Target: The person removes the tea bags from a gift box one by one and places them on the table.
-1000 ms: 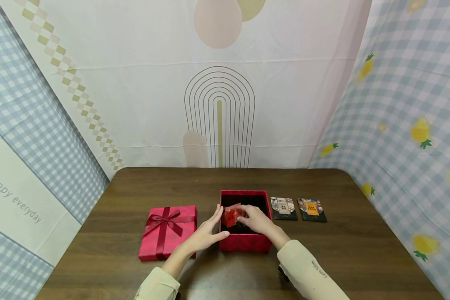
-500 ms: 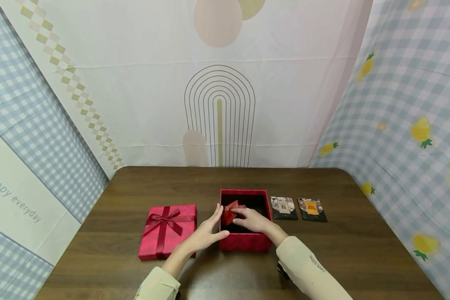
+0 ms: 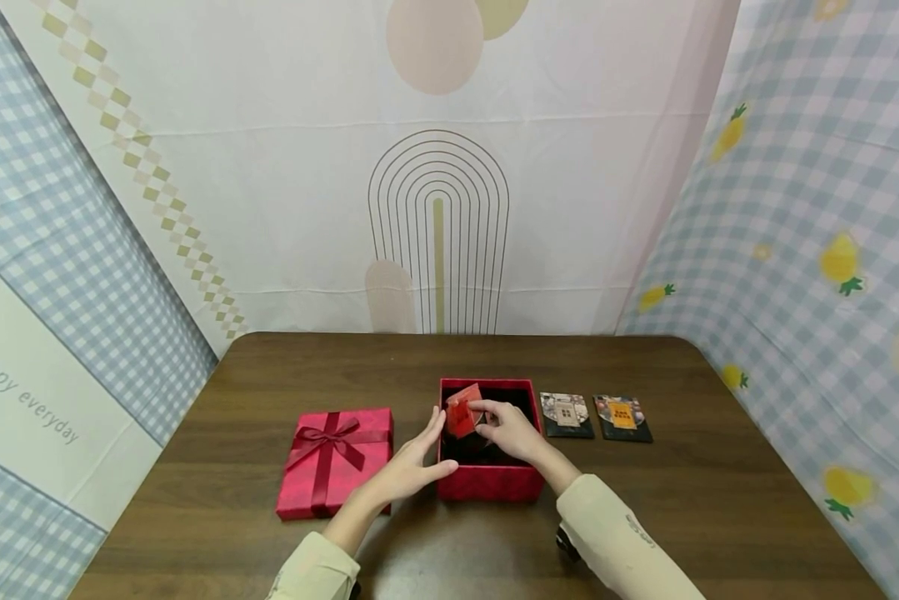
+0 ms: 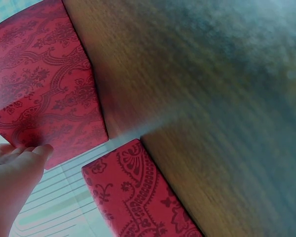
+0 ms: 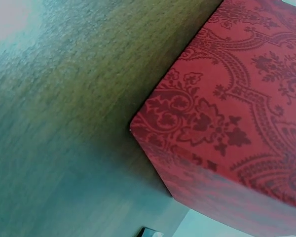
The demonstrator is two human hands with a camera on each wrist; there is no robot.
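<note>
Red packet [image 3: 461,411] partly hidden by right hand [image 3: 511,432].

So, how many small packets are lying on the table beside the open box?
2: one dark packet just right of the open red box, another with an orange label further right. Others may hide inside the box.

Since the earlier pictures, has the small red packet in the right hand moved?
Yes. The red packet has risen toward the far rim of the open red box, pinched by the right hand.

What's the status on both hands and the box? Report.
Right hand pinches red packet above open box. Left hand open, touching the box's left wall. Nothing in the way.
</note>
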